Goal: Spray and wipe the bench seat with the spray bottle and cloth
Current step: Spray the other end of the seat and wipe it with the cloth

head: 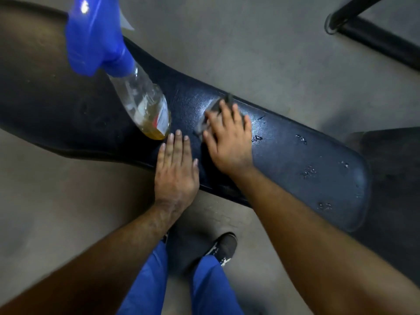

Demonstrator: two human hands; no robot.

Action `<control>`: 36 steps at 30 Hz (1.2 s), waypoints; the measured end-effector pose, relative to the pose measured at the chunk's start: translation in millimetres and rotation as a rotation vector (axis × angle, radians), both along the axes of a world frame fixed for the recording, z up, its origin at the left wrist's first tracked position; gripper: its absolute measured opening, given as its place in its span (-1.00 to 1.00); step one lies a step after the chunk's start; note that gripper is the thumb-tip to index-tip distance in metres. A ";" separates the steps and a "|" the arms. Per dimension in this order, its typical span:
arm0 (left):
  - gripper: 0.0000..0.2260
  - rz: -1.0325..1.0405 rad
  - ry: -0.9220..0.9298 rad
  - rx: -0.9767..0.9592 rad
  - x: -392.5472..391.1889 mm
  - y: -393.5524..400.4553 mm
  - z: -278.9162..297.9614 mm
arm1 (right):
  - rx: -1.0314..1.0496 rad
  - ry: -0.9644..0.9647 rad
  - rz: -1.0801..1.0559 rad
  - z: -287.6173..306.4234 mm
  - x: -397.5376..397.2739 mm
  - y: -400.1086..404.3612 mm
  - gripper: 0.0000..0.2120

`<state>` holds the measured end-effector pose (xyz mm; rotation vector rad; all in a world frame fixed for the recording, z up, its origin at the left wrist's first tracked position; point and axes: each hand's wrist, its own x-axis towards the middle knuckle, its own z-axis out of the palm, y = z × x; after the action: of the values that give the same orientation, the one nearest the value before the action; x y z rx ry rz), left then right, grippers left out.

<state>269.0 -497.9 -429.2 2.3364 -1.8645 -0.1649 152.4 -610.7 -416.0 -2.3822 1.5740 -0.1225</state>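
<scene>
Wiping judged in hand: cloth [218, 108] pressed on bench seat [295, 160] by spread right hand [229, 142], right of spray bottle [145, 103]; left hand [176, 169] laid flat beside it. Droplets [309, 171] farther right to be wiped next.

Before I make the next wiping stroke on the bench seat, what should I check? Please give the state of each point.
1. Cloth under right hand, pressed on bench seat: ok.
2. Left hand flat on the seat, holding nothing: ok.
3. Spray bottle stands on the seat, apart from the cloth: ok.
4. Droplets toward the right end wiped away: not ok.
5. Cloth clean enough: cannot tell, blurred.
</scene>
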 end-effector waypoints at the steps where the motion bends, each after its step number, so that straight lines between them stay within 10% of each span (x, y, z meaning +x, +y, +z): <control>1: -0.48 -0.001 -0.001 0.004 0.2 0.5 0.5 | 0.004 -0.003 0.116 -1.3 -14.7 12.1 -0.48; 7: -0.50 -0.048 0.033 -0.033 7.1 2.3 -2.8 | 0.031 0.046 -0.310 -4.5 -4.1 -16.7 -0.43; 12: -0.52 -0.094 0.134 -0.063 12.8 2.6 -0.4 | -0.055 0.030 0.174 -6.1 -46.1 40.2 -0.48; 16: -0.53 -0.100 0.188 -0.060 15.3 3.4 -0.1 | -0.043 0.020 -0.507 -7.7 -13.6 49.1 -0.48; 21: -0.54 -0.059 0.357 -0.070 17.1 0.9 8.6 | -0.092 0.023 0.029 -11.4 -36.1 107.2 -0.48; 25: -0.56 -0.135 0.370 -0.092 16.1 -1.7 12.5 | -0.068 0.039 -0.577 -13.0 -24.2 81.0 -0.47; 30: -0.59 -0.255 0.388 -0.098 10.9 -37.6 13.4 | -0.074 0.075 0.053 -9.3 -61.7 105.6 -0.47; 34: -0.57 -0.372 0.284 -0.059 14.4 -76.5 5.8 | -0.023 0.093 -0.512 -10.2 -73.1 70.3 -0.43; 36: -0.55 -0.381 0.208 -0.040 13.4 -81.0 4.7 | -0.024 0.070 -0.435 -8.3 -41.7 96.2 -0.44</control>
<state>282.4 -578.9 -424.5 1.8340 -2.1571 -0.3907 110.7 -514.5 -424.3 -2.0420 2.1120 -0.1477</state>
